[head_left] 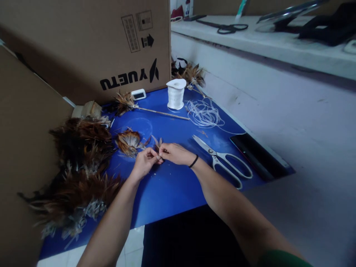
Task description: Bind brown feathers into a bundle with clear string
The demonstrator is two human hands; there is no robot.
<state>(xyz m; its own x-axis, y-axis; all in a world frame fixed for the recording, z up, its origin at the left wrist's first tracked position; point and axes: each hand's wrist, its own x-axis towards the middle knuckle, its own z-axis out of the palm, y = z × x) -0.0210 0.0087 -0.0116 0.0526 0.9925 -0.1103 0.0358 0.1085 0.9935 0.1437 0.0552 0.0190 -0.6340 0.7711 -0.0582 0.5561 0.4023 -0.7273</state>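
Observation:
Near the middle of the blue table (pixel 167 193), my left hand (pixel 146 161) and my right hand (pixel 175 152) meet fingertip to fingertip. Both pinch a few small brown feathers (pixel 158 142), whose tips stick up between them; their lower ends are hidden by my fingers. Just left of my hands lies a small bunch of orange-brown feathers (pixel 129 142). Large piles of brown feathers (pixel 86 148) fill the table's left side. To the right of my right hand rest silver scissors (pixel 219 155), blades slightly apart.
Behind my hands are a feathered stick (pixel 164 113), a white spool (pixel 175 94), a small white device (pixel 138 94) and loose clear strands (pixel 204 113). A phone (pixel 256 155) lies far right. A cardboard box (pixel 83 37) and a white ledge (pixel 261 40) border the table.

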